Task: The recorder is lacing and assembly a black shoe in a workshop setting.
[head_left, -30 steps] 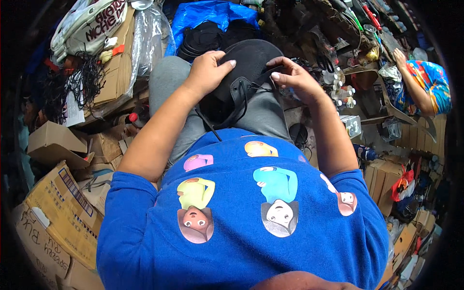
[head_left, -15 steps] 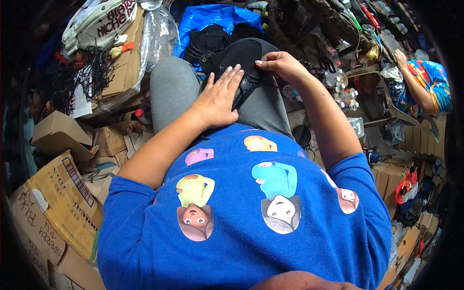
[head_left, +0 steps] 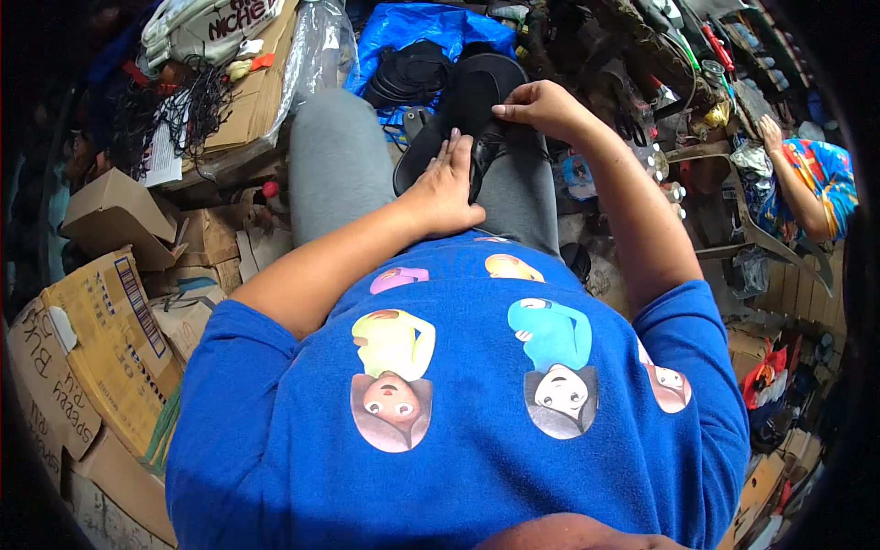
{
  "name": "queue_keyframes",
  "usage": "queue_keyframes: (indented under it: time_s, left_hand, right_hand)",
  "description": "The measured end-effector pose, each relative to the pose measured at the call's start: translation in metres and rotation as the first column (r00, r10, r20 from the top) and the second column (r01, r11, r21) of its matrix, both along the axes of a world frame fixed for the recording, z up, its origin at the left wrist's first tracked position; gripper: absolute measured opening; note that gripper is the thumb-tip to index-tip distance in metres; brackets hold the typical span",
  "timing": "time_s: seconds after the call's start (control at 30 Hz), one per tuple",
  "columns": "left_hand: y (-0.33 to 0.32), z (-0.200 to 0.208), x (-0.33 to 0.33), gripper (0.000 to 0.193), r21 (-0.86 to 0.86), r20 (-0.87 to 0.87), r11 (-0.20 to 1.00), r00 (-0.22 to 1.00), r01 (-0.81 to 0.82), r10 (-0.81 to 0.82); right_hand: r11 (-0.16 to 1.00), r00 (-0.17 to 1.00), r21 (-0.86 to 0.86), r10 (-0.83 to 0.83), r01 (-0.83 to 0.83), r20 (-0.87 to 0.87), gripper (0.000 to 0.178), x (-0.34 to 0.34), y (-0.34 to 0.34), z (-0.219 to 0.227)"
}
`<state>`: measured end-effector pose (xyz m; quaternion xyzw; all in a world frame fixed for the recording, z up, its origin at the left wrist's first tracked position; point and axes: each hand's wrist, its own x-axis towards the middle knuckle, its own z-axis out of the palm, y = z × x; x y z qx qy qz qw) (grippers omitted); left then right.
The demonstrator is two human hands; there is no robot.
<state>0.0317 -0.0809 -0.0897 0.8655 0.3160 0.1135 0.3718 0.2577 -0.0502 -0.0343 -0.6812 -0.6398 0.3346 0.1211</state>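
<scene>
A black sandal [head_left: 472, 87] with a broad, dark footbed lies over my right thigh, its straps [head_left: 492, 147] bunched along the side. My left hand [head_left: 445, 188] grips its near end, fingers close together and bent over it, thumb toward my lap. Beside the far half of the footbed is my right hand [head_left: 541, 108], thumb and forefinger pinched at the edge. Whatever is between those fingertips is too small to make out. A strap end with a metal-looking fitting [head_left: 415, 119] sticks out to the left.
Beyond my knees, coiled black pieces [head_left: 408, 73] lie on a blue plastic bag [head_left: 371, 41]. Cardboard boxes [head_left: 119, 215] crowd the left, near a heap of black cords [head_left: 192, 110]. At the right, a person's arm [head_left: 796, 188] reaches past a wooden frame [head_left: 706, 151]. Small bottles [head_left: 674, 194] stand nearby.
The view has shifted slightly. My left hand's fingers, spread flat on the sandal before, are now drawn together and bent. My right hand still pinches at the footbed's edge, slightly farther up it.
</scene>
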Motion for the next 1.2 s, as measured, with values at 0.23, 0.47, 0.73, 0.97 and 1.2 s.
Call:
queue_keyframes:
  time_s: [0.23, 0.47, 0.73, 0.97, 1.2]
  left_hand:
    - [-0.002, 0.029, -0.002, 0.104, 0.075, -0.326, 0.997, 0.945, 0.016, 0.01]
    - [0.0, 0.029, -0.001, 0.104, 0.15, -0.355, 0.988, 0.935, 0.037, 0.019]
    - [0.024, 0.066, -0.031, 0.083, 0.097, -0.352, 0.978, 0.925, 0.186, -0.141]
    - [0.083, 0.066, -0.018, 0.016, 0.307, 0.206, 0.944, 0.96, 0.121, -0.19]
    - [0.092, 0.055, 0.004, 0.017, 0.401, 0.116, 0.867, 0.923, 0.295, -0.367]
  right_hand:
    - [1.0, 0.998, 0.015, 0.003, -0.002, -0.063, 0.045, -0.024, 0.01, -0.009]
    - [0.998, 0.996, 0.054, -0.016, 0.02, -0.083, 0.038, -0.017, 0.017, -0.013]
    - [0.995, 0.956, 0.075, -0.043, 0.067, -0.29, 0.038, -0.031, 0.012, -0.02]
    - [0.908, 0.983, 0.401, -0.049, 0.118, -0.179, 0.029, -0.035, -0.046, -0.001]
    - [0.975, 0.835, -0.181, -0.208, 0.132, -0.509, 0.02, -0.029, -0.056, 0.005]
